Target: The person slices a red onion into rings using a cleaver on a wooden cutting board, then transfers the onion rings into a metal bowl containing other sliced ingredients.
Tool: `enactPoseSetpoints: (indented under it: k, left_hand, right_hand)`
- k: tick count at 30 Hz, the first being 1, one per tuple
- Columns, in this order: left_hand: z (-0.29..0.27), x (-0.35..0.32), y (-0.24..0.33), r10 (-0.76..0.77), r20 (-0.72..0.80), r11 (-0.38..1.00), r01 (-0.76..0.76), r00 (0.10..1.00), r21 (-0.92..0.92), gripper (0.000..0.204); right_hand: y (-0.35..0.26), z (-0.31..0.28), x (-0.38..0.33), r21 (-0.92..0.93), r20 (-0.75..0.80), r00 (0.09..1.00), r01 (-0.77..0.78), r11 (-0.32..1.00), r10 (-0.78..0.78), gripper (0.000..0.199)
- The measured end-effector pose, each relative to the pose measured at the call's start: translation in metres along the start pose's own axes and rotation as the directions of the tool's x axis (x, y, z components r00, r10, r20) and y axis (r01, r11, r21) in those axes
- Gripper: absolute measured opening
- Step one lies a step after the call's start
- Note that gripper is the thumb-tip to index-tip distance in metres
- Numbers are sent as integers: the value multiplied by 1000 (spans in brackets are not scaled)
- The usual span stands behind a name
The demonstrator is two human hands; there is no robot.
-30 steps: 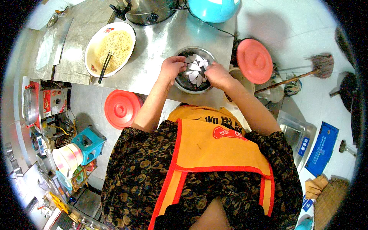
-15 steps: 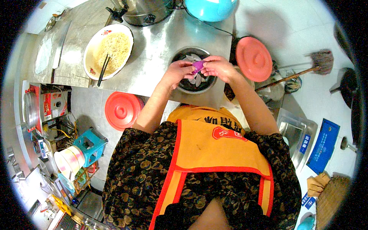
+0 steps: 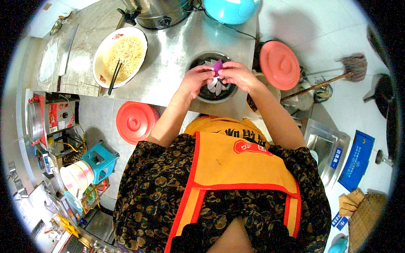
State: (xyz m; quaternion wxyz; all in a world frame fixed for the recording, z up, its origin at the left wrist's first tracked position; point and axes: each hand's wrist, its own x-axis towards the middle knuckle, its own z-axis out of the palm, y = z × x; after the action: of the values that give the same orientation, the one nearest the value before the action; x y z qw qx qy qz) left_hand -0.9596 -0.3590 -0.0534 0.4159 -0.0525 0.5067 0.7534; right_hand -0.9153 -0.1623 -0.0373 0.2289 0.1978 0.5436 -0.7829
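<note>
Here, upper middle of the frame: both hands meet over a dark bowl on a steel counter.
Left hand (image 3: 197, 79): fingers curled in, pinching the left side of a small purple piece (image 3: 217, 66).
Right hand (image 3: 237, 74): fingers bent, pinching the same purple piece from the right; the two hands nearly touch at the fingertips.
Purple piece: held between both hands, just above the bowl, apart from the pale pieces below.
Bowl (image 3: 202, 93): round, dark, near the counter's front edge, with pale slices (image 3: 215, 86) showing under the hands.
Counter (image 3: 168, 63): grey metal, across the upper left and middle.
Noodle dish (image 3: 120, 56): wide white bowl at upper left, dark chopsticks (image 3: 114, 77) leaning over its rim.
Red lids: one (image 3: 279, 64) right of the bowl, one (image 3: 135, 122) lower left, below the counter edge.
Apron (image 3: 236, 164): orange with red trim, centre and lower frame.
Broom (image 3: 337, 74): on the floor, upper right.
</note>
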Motion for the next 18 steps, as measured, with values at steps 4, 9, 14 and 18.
enactPoseSetpoints:
  k: [4,9,14,18]
  left_hand:
    - [4,-3,3,-13,11,995,12,1000,99,26]
    - [4,-8,21,-81,74,980,65,994,188,27]
    - [-4,3,20,-40,172,996,54,984,-77,31]
    - [-5,3,14,-68,208,983,101,976,-153,33]
  right_hand:
    - [7,-6,5,-48,8,997,71,996,-71,32]
    - [-10,1,-5,-112,89,994,74,991,-64,24]
    - [1,-3,2,-63,84,996,37,997,-32,20]
    - [7,2,0,17,76,995,71,997,-72,21]
